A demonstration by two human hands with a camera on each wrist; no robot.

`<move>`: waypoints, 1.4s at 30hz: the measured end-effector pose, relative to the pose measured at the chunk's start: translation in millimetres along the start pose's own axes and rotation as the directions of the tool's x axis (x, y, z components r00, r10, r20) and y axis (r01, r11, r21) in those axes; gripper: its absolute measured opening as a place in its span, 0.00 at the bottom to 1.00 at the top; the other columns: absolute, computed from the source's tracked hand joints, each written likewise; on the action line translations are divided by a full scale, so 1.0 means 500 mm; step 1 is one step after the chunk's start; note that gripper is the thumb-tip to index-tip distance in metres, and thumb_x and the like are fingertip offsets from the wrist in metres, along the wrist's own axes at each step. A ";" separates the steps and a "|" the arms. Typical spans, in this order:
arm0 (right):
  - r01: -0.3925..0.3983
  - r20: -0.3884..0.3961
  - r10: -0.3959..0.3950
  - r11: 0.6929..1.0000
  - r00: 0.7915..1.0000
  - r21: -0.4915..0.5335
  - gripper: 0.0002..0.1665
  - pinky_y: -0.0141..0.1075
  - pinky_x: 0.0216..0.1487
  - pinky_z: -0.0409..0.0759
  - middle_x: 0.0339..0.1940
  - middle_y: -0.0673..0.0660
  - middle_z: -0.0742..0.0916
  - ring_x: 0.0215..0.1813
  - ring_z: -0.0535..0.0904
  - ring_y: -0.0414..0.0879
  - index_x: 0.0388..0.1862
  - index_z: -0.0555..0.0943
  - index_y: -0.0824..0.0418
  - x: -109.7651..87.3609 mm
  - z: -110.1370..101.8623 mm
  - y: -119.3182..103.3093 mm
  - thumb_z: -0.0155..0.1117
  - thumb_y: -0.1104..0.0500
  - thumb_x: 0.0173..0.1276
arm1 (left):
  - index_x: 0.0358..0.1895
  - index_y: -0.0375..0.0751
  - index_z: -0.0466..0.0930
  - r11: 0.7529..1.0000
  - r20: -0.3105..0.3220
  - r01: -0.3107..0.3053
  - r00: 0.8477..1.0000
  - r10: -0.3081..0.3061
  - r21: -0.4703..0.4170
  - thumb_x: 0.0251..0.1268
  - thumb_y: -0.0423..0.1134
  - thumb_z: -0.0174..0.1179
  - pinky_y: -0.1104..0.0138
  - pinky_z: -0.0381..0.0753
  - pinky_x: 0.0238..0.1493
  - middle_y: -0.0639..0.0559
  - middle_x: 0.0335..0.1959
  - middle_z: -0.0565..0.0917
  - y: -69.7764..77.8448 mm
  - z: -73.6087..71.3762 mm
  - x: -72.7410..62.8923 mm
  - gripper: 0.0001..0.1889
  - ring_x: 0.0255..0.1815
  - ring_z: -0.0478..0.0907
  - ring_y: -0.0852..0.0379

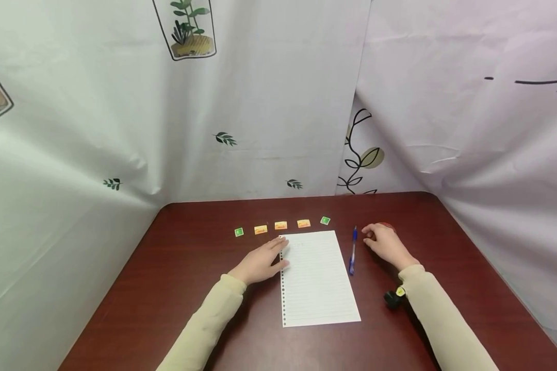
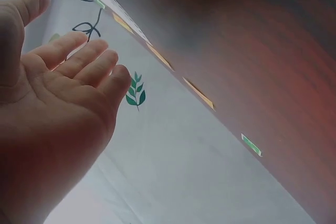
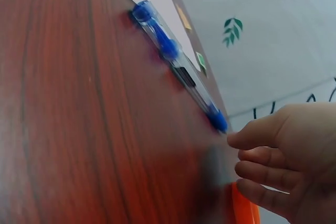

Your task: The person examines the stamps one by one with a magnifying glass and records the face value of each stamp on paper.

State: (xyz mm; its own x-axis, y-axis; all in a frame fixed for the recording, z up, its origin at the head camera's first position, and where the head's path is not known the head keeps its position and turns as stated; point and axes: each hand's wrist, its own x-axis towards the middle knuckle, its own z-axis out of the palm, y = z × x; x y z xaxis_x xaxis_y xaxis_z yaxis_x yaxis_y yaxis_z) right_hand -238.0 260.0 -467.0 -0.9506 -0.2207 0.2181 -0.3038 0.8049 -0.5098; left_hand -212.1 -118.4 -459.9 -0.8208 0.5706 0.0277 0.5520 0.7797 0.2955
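A sheet of lined white paper [image 1: 317, 283] with punched holes down its left side lies on the table. My left hand [image 1: 262, 262] is at its left edge, fingers extended and fingertips over the upper corner. In the left wrist view that hand [image 2: 68, 87] shows its palm and spread thumb, holding nothing. A blue-capped clear pen [image 1: 353, 251] lies right of the paper. Beside the pen is my right hand [image 1: 386, 243], its fingers loosely bent and nothing between them. An orange object [image 3: 244, 205], partly hidden, sits by its lower fingers in the right wrist view.
Behind the paper runs a row of small cards: a green one [image 1: 239, 232], orange ones [image 1: 280, 225] and another green one [image 1: 325, 220]. The dark red table [image 1: 190, 288] meets a white patterned cloth [image 1: 278, 103] at its back. A black device [image 1: 392, 299] is at the right wrist.
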 end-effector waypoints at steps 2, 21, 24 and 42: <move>0.012 0.018 -0.011 1.000 1.000 -0.017 0.12 0.48 0.42 0.80 0.37 0.60 0.84 0.40 0.80 0.53 0.49 0.83 0.71 0.005 0.006 -0.004 0.66 0.69 0.68 | 0.77 0.40 0.63 1.000 0.002 0.000 1.000 0.000 0.004 0.76 0.54 0.56 0.54 0.67 0.71 0.45 0.78 0.64 0.000 0.003 -0.001 0.34 0.78 0.59 0.50; 0.067 0.104 -0.060 0.996 0.993 -0.062 0.13 0.49 0.45 0.80 0.39 0.60 0.82 0.42 0.79 0.53 0.50 0.83 0.68 0.033 0.020 -0.020 0.62 0.72 0.67 | 0.76 0.36 0.63 0.998 0.085 0.047 0.995 -0.049 0.028 0.72 0.55 0.60 0.53 0.63 0.73 0.43 0.78 0.62 -0.008 0.004 -0.001 0.38 0.80 0.56 0.47; 0.057 0.114 -0.049 0.996 0.992 -0.063 0.13 0.49 0.44 0.80 0.39 0.61 0.82 0.42 0.79 0.54 0.50 0.83 0.68 0.036 0.024 -0.024 0.62 0.72 0.68 | 0.76 0.35 0.64 0.999 0.106 0.041 0.993 -0.043 0.026 0.72 0.54 0.61 0.53 0.63 0.73 0.42 0.78 0.62 -0.007 0.007 -0.003 0.38 0.79 0.56 0.46; 0.046 0.177 -0.031 0.996 0.984 -0.077 0.12 0.49 0.45 0.80 0.41 0.62 0.82 0.41 0.78 0.53 0.50 0.84 0.68 0.051 0.021 -0.036 0.65 0.68 0.68 | 0.75 0.34 0.65 0.999 0.141 0.052 0.989 -0.053 0.010 0.72 0.53 0.61 0.54 0.65 0.72 0.43 0.78 0.62 0.000 0.008 0.000 0.37 0.80 0.55 0.47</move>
State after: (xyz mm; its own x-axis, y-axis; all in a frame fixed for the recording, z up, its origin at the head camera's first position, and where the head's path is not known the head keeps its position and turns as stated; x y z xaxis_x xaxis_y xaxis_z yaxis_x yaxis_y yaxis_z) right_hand -257.2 234.2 -461.2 -0.9368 -0.3398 0.0833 -0.3411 0.8341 -0.4335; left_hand -211.3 -117.3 -463.6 -0.8198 0.5593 -0.1232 0.5100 0.8108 0.2871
